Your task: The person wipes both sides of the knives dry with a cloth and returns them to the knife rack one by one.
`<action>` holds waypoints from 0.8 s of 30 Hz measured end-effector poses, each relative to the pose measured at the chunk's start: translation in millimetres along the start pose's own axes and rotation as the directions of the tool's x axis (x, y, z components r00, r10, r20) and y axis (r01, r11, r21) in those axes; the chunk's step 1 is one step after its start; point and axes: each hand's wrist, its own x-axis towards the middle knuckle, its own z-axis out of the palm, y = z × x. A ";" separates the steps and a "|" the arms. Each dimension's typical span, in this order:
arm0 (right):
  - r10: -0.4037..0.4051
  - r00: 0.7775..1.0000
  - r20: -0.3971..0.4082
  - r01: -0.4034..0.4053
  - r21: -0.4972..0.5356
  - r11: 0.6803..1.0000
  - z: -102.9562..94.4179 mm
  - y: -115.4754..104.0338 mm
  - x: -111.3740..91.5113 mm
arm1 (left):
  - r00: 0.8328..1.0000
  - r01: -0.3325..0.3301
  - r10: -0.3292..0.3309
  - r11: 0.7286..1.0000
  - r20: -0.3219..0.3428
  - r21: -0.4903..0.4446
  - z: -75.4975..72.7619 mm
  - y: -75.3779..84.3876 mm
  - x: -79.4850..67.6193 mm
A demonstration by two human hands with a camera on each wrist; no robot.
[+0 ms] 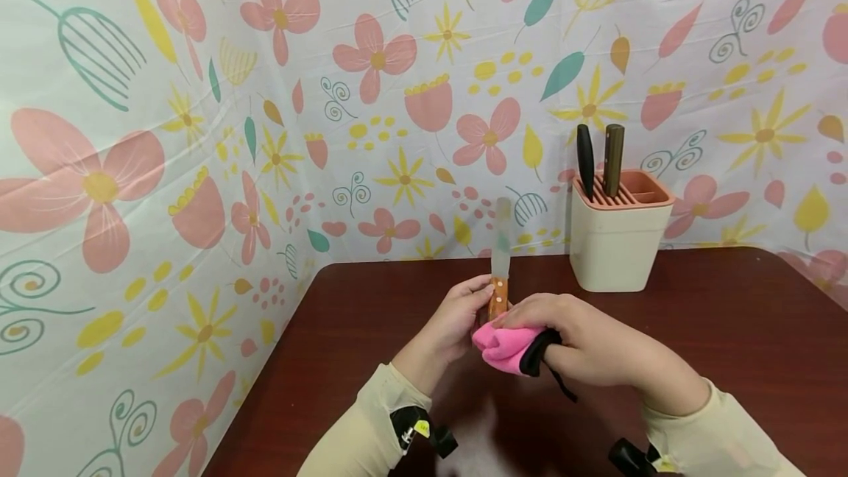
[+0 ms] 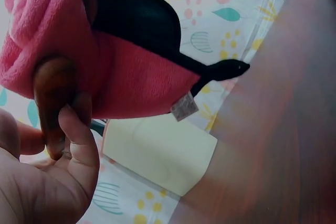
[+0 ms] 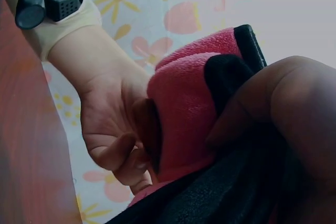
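In the head view my left hand (image 1: 450, 322) grips a knife (image 1: 499, 293) by its orange-brown wooden handle, its pale, blunt-ended blade pointing up and away. My right hand (image 1: 589, 337) holds a bunched pink cloth (image 1: 506, 348) with a black edge and a dangling black loop. The cloth lies against the lower end of the handle. Seen from the left wrist, the rounded wooden handle (image 2: 52, 98) is between thumb and fingers, with the plush cloth (image 2: 136, 80) folded over it and hiding the blade. In the right wrist view the cloth (image 3: 184, 103) covers most of the knife.
A cream knife holder (image 1: 616, 249) with an orange slotted top stands at the table's back right. It carries a black-handled knife (image 1: 586, 160) and a brown-handled one (image 1: 613, 160). The dark red-brown table (image 1: 371, 300) meets a floral-patterned curtain (image 1: 371, 131) behind and at left.
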 end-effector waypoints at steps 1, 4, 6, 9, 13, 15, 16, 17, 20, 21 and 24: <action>0.001 1.000 0.013 -0.001 0.009 1.000 -0.1 -0.1 0.6 | 1.000 0.006 -0.006 1.000 -0.001 -0.001 -0.7 -0.9 0.5; 0.011 0.998 0.057 -0.015 0.064 0.998 -1.5 0.5 1.4 | 0.999 0.031 -0.032 0.999 -0.011 -0.014 -3.2 -3.2 2.2; 0.024 0.997 0.072 -0.031 0.101 0.994 -3.9 1.8 0.5 | 0.999 0.047 -0.047 0.999 -0.014 -0.023 -4.5 -4.1 3.1; 0.046 0.998 0.040 -0.050 0.122 0.991 -8.3 5.6 -2.8 | 0.999 0.051 -0.051 0.998 -0.018 -0.026 -5.8 -6.0 4.8; 0.145 0.987 -0.065 -0.136 0.124 0.983 -13.3 13.0 -7.0 | 0.999 0.052 -0.052 0.999 -0.016 -0.011 -6.0 -8.0 5.6; 0.217 0.967 -0.130 -0.203 0.114 0.972 -14.4 17.2 -7.9 | 0.998 0.062 -0.062 0.998 -0.014 -0.006 -5.9 -8.5 5.4; 0.254 0.953 -0.165 -0.239 0.105 0.965 -14.3 19.7 -8.3 | 0.998 0.066 -0.066 0.998 -0.011 -0.004 -5.8 -8.7 5.2; 0.288 0.936 -0.201 -0.276 0.085 0.957 -13.7 22.4 -8.6 | 0.998 0.069 -0.069 0.998 -0.008 -0.003 -5.7 -8.8 5.2; 0.326 0.896 -0.302 -0.338 0.012 0.941 -9.1 32.3 -7.9 | 0.998 0.068 -0.068 0.998 -0.001 0.006 -5.0 -9.1 5.0; 0.323 0.887 -0.329 -0.346 -0.012 0.938 -6.4 36.1 -7.5 | 0.998 0.068 -0.068 0.998 -0.003 0.007 -4.7 -9.6 5.1; 0.294 0.880 -0.373 -0.339 -0.058 0.939 3.3 45.2 -5.8 | 0.998 0.071 -0.071 0.997 -0.003 0.005 -2.9 -10.9 5.0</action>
